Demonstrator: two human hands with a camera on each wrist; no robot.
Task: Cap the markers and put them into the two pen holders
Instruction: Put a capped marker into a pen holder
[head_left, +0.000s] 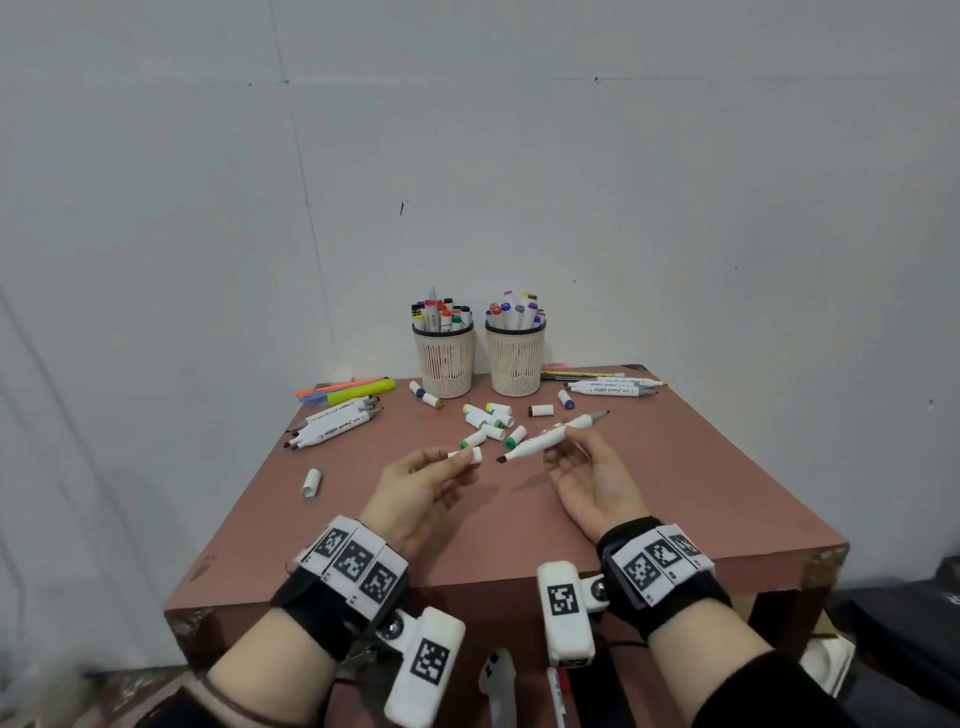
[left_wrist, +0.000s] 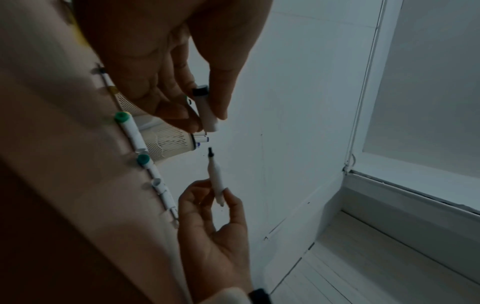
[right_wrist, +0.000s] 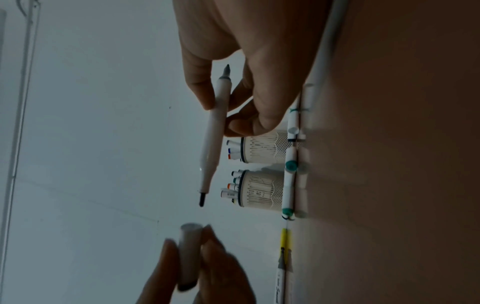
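My right hand (head_left: 576, 457) pinches a white double-ended marker (head_left: 550, 435) above the table, both dark tips bare; the same marker (right_wrist: 214, 133) shows in the right wrist view. My left hand (head_left: 431, 467) pinches a white cap (head_left: 466, 455) with a dark end, a short gap from the marker's near tip. That cap (left_wrist: 206, 109) and marker (left_wrist: 217, 181) also appear in the left wrist view. Two beige mesh pen holders (head_left: 444, 358) (head_left: 515, 356) stand at the back, each with several capped markers in it.
Several loose caps (head_left: 488, 418) lie mid-table, and one more cap (head_left: 310, 483) lies at the left. Uncapped markers (head_left: 332, 423) and highlighters (head_left: 358, 392) lie back left, other markers (head_left: 613, 387) back right. A white wall stands behind the brown table (head_left: 675, 493).
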